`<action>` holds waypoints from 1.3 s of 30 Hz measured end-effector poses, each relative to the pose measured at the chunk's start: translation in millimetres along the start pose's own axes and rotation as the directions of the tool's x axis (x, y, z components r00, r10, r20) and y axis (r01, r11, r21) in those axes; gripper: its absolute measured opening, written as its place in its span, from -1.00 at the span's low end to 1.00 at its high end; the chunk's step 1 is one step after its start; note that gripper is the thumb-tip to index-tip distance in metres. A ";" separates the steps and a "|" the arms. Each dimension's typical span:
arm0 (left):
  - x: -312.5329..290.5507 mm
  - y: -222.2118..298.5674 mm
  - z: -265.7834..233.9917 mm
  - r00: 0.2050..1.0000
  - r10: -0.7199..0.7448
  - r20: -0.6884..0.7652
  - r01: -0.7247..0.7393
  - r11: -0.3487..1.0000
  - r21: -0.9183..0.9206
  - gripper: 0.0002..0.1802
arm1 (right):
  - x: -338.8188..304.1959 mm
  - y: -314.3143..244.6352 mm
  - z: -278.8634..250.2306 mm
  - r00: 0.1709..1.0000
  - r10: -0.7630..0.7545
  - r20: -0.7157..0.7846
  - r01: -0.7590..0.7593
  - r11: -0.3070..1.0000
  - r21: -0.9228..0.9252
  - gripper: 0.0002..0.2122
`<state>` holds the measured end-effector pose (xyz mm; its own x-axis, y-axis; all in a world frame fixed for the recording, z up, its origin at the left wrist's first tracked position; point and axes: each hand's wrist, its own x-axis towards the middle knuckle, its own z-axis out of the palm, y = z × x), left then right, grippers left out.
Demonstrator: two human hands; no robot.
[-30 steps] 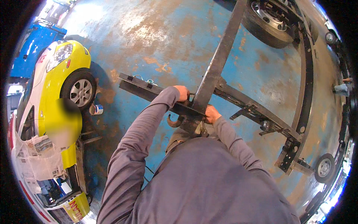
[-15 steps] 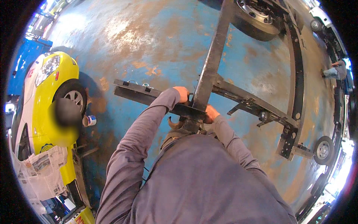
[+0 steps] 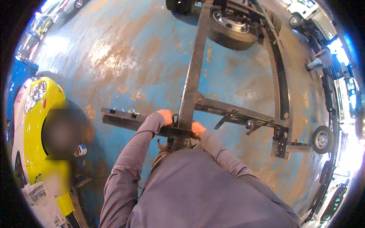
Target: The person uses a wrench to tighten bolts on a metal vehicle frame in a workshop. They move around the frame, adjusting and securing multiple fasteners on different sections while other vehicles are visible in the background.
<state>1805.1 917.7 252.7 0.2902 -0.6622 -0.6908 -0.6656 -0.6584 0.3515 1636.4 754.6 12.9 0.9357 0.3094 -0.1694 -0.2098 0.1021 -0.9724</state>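
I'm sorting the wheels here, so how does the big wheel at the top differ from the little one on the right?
The big wheel is wide, lies tilted under the metal frame, and shows a silver rim. The little wheel is far smaller and sits at the frame's outer corner. Both have dark tyres.

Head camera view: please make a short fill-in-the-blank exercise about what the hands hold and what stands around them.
1. Both hands, the left hand and the right hand, grip a dark ____ frame.
2. The floor under the frame is painted ____.
3. The car at the person's left is ____.
4. A small ____ sits at the frame's right end.

Missing words: metal; blue; yellow; wheel
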 end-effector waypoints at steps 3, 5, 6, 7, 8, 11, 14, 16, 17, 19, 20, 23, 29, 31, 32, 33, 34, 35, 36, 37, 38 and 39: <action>-7.1 -20.3 14.8 0.998 -0.043 -0.039 0.041 0.998 -0.055 -0.61 | -4.0 -40.6 15.6 0.974 -0.205 0.100 0.196 0.526 -0.828 -0.67; -8.4 -20.7 19.9 0.998 -0.051 -0.039 0.047 0.995 -0.089 -0.61 | -6.6 -71.1 17.1 0.946 -0.229 0.232 0.318 0.494 -0.809 -0.65; -12.1 -16.7 14.2 0.998 -0.054 -0.020 0.052 0.994 -0.098 -0.60 | -8.7 -88.3 14.5 0.920 -0.228 0.318 0.391 0.512 -0.765 -0.64; -15.1 -15.6 10.1 0.998 -0.063 -0.005 0.062 0.992 -0.108 -0.60 | -6.5 -109.8 11.6 0.883 -0.234 0.407 0.467 0.523 -0.713 -0.63; -14.6 -16.6 9.5 0.998 -0.069 0.010 0.069 0.993 -0.100 -0.60 | -3.6 -119.8 7.4 0.891 -0.174 0.419 0.442 0.542 -0.715 -0.65; -2.3 -9.4 9.2 0.999 -0.042 0.031 0.044 0.997 -0.066 -0.59 | -9.4 -73.4 -4.1 0.905 -0.193 0.379 0.423 0.498 -0.757 -0.70; -2.8 -14.9 13.1 0.999 -0.047 0.017 0.049 0.995 -0.087 -0.57 | -5.8 -73.1 5.1 0.914 -0.283 0.291 0.405 0.619 -0.672 -0.74; -7.4 -22.1 15.7 0.998 -0.063 0.013 0.064 0.990 -0.129 -0.55 | -10.8 -104.3 10.3 0.954 -0.130 0.269 0.297 0.522 -0.800 -0.71; -9.7 -22.5 13.4 0.998 -0.065 0.020 0.067 0.989 -0.132 -0.55 | -16.9 -131.8 17.5 0.969 -0.051 0.242 0.238 0.459 -0.856 -0.69; -14.5 -14.5 7.7 0.998 -0.050 0.040 0.055 0.990 -0.129 -0.55 | -19.9 -154.4 26.4 0.936 -0.259 0.236 0.349 0.616 -0.706 -0.73; -12.0 -16.8 10.9 0.998 -0.051 0.029 0.055 0.991 -0.126 -0.55 | -17.6 -156.7 29.2 0.925 -0.277 0.261 0.380 0.637 -0.671 -0.73; -8.6 -19.5 12.0 0.998 -0.066 0.019 0.068 0.990 -0.123 -0.55 | -13.7 -167.7 32.5 0.906 -0.303 0.296 0.421 0.722 -0.549 -0.72; -6.4 -10.8 6.0 0.999 -0.048 0.024 0.049 0.996 -0.071 -0.59 | -5.2 -57.4 4.9 0.926 -0.154 0.344 0.377 0.366 -0.851 -0.72; 0.9 -21.5 15.4 0.999 -0.034 0.014 0.035 0.997 -0.063 -0.59 | -9.4 -62.7 6.0 0.947 -0.171 0.272 0.318 0.375 -0.871 -0.73; -0.8 -21.1 14.8 0.998 -0.055 0.023 0.057 0.994 -0.090 -0.57 | -10.1 -73.1 11.6 0.923 -0.311 0.225 0.352 0.450 -0.820 -0.73; -4.5 -27.2 17.2 0.999 -0.054 0.002 0.054 0.994 -0.100 -0.58 | -7.9 -104.9 26.6 0.907 -0.370 0.202 0.388 0.544 -0.744 -0.72; -8.5 -32.3 19.7 0.998 -0.052 -0.019 0.049 0.993 -0.109 -0.58 | -9.7 -142.3 40.5 0.889 -0.425 0.170 0.424 0.622 -0.658 -0.70; -9.0 -31.8 18.9 0.999 -0.033 -0.040 0.028 0.994 -0.109 -0.58 | -13.5 -148.5 38.9 0.900 -0.401 0.170 0.409 0.642 -0.649 -0.70; -7.9 -33.9 19.5 0.999 -0.031 -0.010 0.030 0.995 -0.091 -0.58 | -10.3 -130.5 37.8 0.913 -0.360 0.191 0.387 0.619 -0.684 -0.69; 0.1 -29.5 17.8 1.000 -0.011 0.020 0.012 0.998 -0.067 -0.58 | -7.8 -93.5 24.8 0.944 -0.226 0.242 0.327 0.518 -0.791 -0.69; 6.3 -24.0 15.9 0.999 0.011 0.051 -0.009 0.999 -0.044 -0.58 | -4.0 -56.2 13.0 0.958 -0.106 0.268 0.287 0.421 -0.861 -0.68; 4.9 -21.0 14.1 0.998 -0.006 0.062 0.008 0.999 -0.033 -0.58 | 0.3 -35.3 6.2 0.958 -0.021 0.286 0.274 0.361 -0.891 -0.68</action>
<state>1810.8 933.4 233.0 0.2512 -0.6349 -0.7306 -0.6400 -0.6752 0.3667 1642.4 756.9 48.2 0.8200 0.5643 -0.0959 0.4331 -0.7213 -0.5406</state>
